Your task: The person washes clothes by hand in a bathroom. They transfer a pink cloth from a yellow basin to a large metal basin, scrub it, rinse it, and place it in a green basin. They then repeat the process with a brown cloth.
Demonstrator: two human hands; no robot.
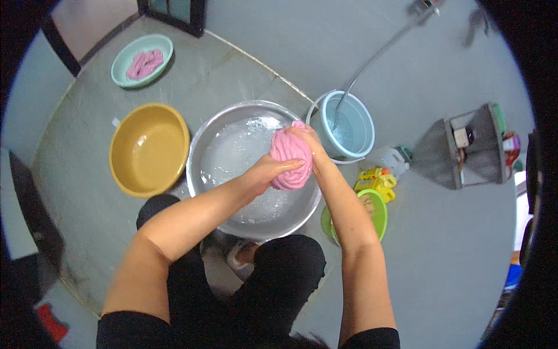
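- Pink cloth (286,148), bunched, is above the right side of the metal basin (200,160).
- Left hand (269,171) and right hand (309,143): each grip is closed on it.
- Yellow tub (148,157) stands left, blue bucket (361,125) right.

A ridged, bunched-up pink cloth (285,145) is held above a silver basin (199,168)

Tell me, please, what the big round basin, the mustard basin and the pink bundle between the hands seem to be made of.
Big basin: shiny metal, perhaps stainless steel; silvery grey with bright reflections.
Mustard basin: probably plastic, smooth and fairly glossy; even colour and a small highlight inside.
Pink bundle: apparently soft cloth, matte; it bunches into many folds, fibre unclear.
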